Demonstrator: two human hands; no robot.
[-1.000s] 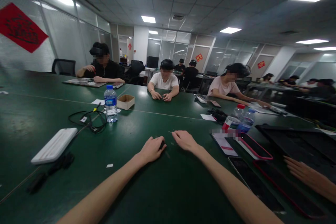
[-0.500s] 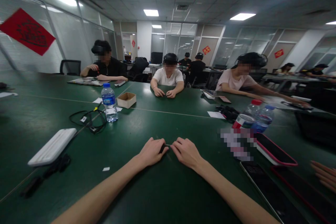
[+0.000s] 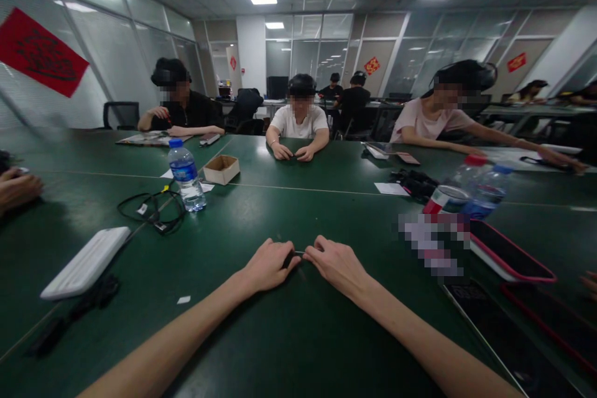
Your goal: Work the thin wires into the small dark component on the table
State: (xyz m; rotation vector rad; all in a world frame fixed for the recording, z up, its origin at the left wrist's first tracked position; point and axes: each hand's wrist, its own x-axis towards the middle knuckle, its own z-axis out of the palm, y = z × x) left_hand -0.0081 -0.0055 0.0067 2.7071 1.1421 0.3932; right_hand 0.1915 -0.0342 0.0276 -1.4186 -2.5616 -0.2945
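Observation:
Both my hands rest close together over the green table, fingertips nearly meeting. My left hand is closed on something small and dark, mostly hidden by the fingers. A thin, light piece spans the short gap between the hands. My right hand pinches at the other end of that thin piece with its thumb and fingers. What the piece is, I cannot make out. A small white scrap lies left of my left forearm.
At left are a white power bank, black cables, a water bottle and an open box. Phones, a can and bottles stand or lie right. People sit across; another person's hand shows at far left.
The view has shifted slightly, and a person's hand has come into view at the far left edge. My hands keep nearly the same pose around the thin piece.

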